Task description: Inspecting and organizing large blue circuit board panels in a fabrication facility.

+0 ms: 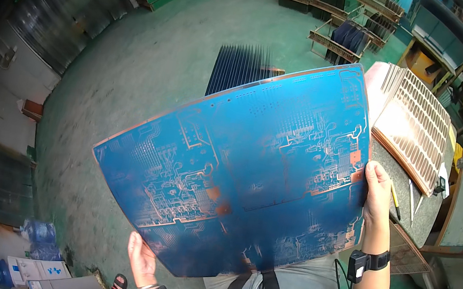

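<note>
Left hand (143,260) is gripping the lower-left edge, though some fingers are hiding underneath. Blue circuit panel (245,174) is hanging tilted in midair between both hands, copper traces showing. Right hand (378,195) is clamping the right edge, thumb on top, near a counter (423,216) carrying a stack of slotted sheets (420,120). Looks like they're at a holding-and-checking step imo; moving it is calling for even two-handed support.
</note>
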A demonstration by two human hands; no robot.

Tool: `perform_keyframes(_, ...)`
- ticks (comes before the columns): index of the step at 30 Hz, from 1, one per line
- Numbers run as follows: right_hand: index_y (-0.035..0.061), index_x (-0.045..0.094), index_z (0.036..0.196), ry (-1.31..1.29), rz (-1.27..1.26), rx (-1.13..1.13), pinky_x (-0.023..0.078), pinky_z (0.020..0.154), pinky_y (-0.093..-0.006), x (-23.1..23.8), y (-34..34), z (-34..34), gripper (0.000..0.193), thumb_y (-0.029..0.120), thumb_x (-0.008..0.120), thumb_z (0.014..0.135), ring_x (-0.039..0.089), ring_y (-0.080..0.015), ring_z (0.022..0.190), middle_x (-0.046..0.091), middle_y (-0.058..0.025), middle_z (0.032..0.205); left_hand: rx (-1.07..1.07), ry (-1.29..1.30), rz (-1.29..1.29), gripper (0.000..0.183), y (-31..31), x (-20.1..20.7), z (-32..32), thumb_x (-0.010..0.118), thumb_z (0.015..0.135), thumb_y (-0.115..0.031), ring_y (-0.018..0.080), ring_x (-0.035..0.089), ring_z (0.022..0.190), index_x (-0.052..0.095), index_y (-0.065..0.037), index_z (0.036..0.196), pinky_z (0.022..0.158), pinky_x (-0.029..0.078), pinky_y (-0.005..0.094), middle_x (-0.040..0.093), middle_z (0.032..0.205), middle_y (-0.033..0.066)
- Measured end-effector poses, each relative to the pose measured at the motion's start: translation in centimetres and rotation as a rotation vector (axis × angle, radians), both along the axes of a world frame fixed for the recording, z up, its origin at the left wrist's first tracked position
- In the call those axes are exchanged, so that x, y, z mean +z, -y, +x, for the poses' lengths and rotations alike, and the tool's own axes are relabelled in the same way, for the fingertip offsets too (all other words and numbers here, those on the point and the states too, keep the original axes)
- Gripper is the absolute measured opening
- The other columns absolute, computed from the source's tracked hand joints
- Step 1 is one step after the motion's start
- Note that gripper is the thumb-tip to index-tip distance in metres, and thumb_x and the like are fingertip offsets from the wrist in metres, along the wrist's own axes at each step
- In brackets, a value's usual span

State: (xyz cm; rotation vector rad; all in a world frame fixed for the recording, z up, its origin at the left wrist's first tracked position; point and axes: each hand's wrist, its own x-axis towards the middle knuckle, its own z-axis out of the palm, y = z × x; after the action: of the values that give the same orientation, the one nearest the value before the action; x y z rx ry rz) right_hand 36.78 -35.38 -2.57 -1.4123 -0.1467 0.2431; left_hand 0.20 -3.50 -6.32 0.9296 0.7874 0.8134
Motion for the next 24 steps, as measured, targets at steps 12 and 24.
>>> perform_keyframes(12,0.0068,0.056,0.089,0.03,-0.028,0.036,0.043,0.062,-0.0192,-0.2,-1.4,0.2,0.02,0.026,0.051,0.089,0.052,-0.0059,0.065,0.056,0.0008,0.071,0.131,0.009,0.147,0.01,-2.0,0.7,1.4,0.053,0.088,-0.013,0.0095,0.052,0.088,0.053,-0.006,0.095,0.078,0.044,0.0265,0.056,0.094,0.0005)
perform_keyframes(24,0.0041,0.056,0.098,0.041,-0.037,0.045,0.043,0.063,-0.0202,-1.0,-1.6,0.5,0.021,0.022,0.05,0.09,0.054,-0.0071,0.066,0.058,-0.0011,0.073,0.214,-0.038,0.097,0.005,-1.1,1.2,2.4,0.053,0.088,-0.013,0.008,0.049,0.084,0.052,-0.008,0.086,0.077,0.04,0.0242,0.055,0.088,-0.0003)
